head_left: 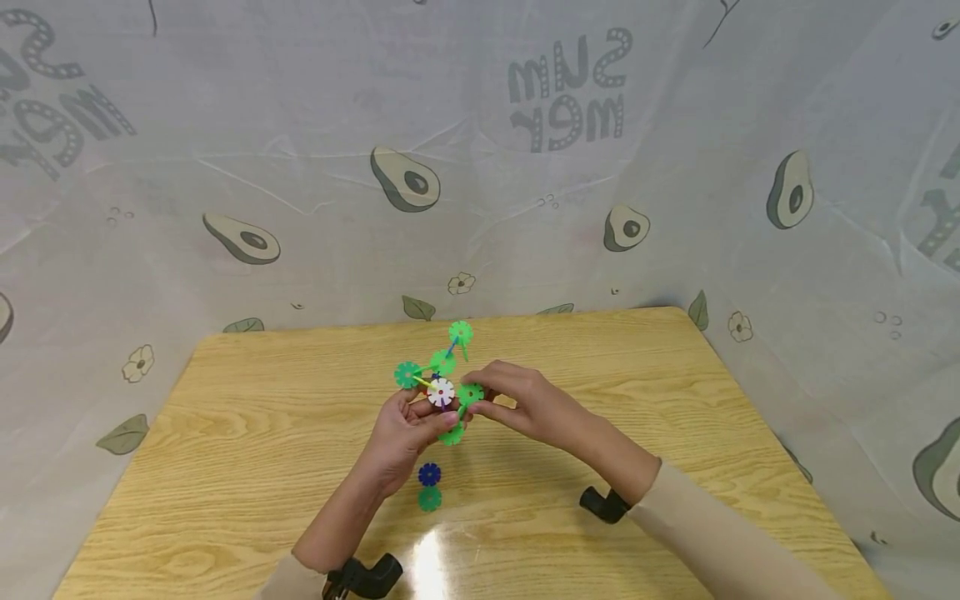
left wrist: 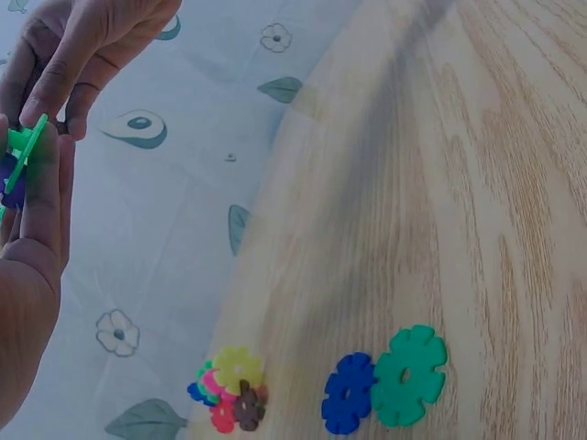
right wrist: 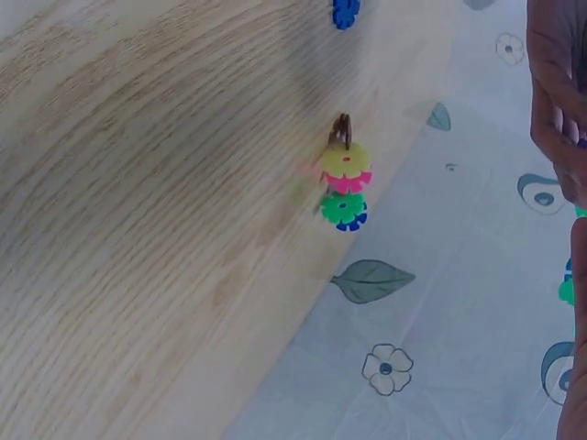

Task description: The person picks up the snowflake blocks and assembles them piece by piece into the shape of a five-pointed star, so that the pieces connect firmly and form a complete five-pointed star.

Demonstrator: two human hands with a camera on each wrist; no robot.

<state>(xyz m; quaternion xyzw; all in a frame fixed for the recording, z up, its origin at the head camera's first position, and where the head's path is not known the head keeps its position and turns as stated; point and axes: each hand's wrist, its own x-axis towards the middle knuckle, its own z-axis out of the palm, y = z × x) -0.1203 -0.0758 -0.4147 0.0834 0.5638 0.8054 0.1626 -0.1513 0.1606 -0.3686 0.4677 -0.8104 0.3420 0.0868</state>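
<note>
In the head view my left hand (head_left: 405, 437) holds a branching build of notched plastic discs from below. A white disc (head_left: 435, 398) shows above its fingers, with a teal disc (head_left: 402, 377) to the left and green discs (head_left: 442, 367) reaching away at the top. My right hand (head_left: 528, 400) pinches a green disc (head_left: 469, 387) on the right side of the build. Another green disc (head_left: 452, 437) shows just below the left thumb. In the left wrist view the two hands meet at the left edge, a green disc (left wrist: 32, 151) seen edge-on between them.
A dark blue disc (head_left: 430, 468) and a teal disc (head_left: 430, 505) lie on the wooden table (head_left: 262, 433), nearer the wearer. Both wrist views show a small cluster with a yellow disc (left wrist: 240, 362) near a table edge. Patterned cloth (head_left: 487, 242) hangs behind the table.
</note>
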